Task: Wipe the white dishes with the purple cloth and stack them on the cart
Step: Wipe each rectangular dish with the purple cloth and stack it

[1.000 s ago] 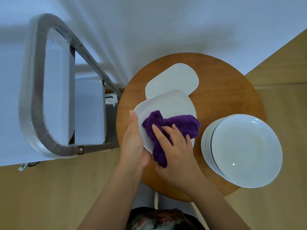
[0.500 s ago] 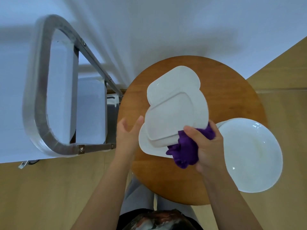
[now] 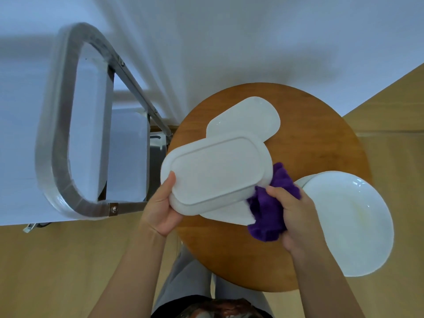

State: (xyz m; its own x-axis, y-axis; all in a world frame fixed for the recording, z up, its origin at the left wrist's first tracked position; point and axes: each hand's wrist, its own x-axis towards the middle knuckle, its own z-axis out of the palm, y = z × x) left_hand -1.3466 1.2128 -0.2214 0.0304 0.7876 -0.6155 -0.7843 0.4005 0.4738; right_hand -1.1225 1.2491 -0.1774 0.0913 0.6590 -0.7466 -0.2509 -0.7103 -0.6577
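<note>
I hold a white oblong dish (image 3: 215, 174) upside down above the round wooden table (image 3: 321, 143), its flat base facing me. My left hand (image 3: 160, 210) grips its near left corner, thumb on the base. My right hand (image 3: 296, 216) clutches the bunched purple cloth (image 3: 268, 214) against the dish's right end. A second white oblong dish (image 3: 247, 118) lies on the table behind it. A stack of round white plates (image 3: 348, 221) sits at the table's right edge. The metal cart (image 3: 91, 134) stands to the left.
The cart's thick grey handle loop (image 3: 57, 157) rises close to my left hand, with white trays (image 3: 126, 154) below it. A white wall fills the background. Wooden floor (image 3: 57, 271) surrounds the table, and my legs are under its near edge.
The dish has been turned over, from face up with the cloth rubbing inside it to base up. My right hand carried the cloth to the dish's right end; my left hand re-gripped the corner.
</note>
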